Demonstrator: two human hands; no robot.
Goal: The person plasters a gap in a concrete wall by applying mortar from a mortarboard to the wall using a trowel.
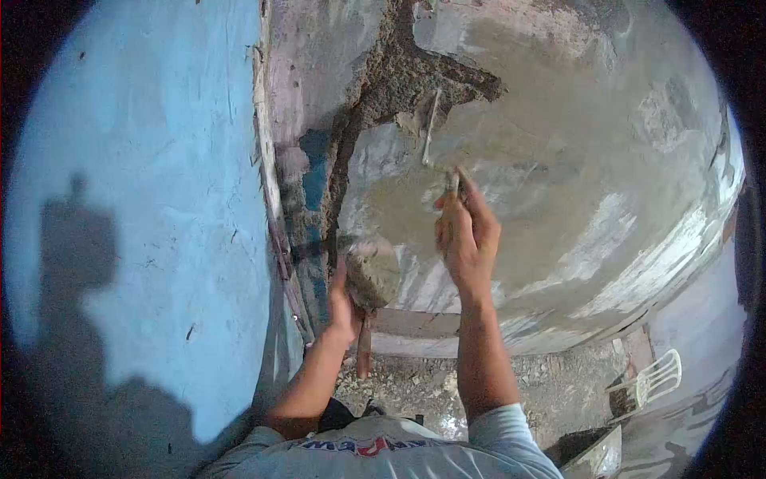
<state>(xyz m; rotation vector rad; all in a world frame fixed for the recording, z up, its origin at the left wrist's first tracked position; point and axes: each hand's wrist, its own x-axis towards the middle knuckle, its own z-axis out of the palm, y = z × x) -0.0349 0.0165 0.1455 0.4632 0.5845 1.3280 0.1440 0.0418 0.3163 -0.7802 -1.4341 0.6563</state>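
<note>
My right hand (468,235) is closed round the handle of a trowel (431,136), its thin blade seen nearly edge-on and pointing up at the wall. The blade tip lies at the lower edge of a rough, dark broken patch (411,76) in the plaster. Lower and to the left, my left hand (341,307) grips a rounded, mortar-covered piece (371,274), my thumb along its left side and the other fingers largely hidden. A brown stick-like part (365,347) shows below that piece. Damp grey plaster (550,152) spreads over the wall right of the trowel.
A blue wall surface (159,199) stands at the left, with shadows on it. A narrow, worn upright strip (267,128) borders it. Rubble (415,391) covers the floor below. At the lower right stands a white plastic chair (658,377).
</note>
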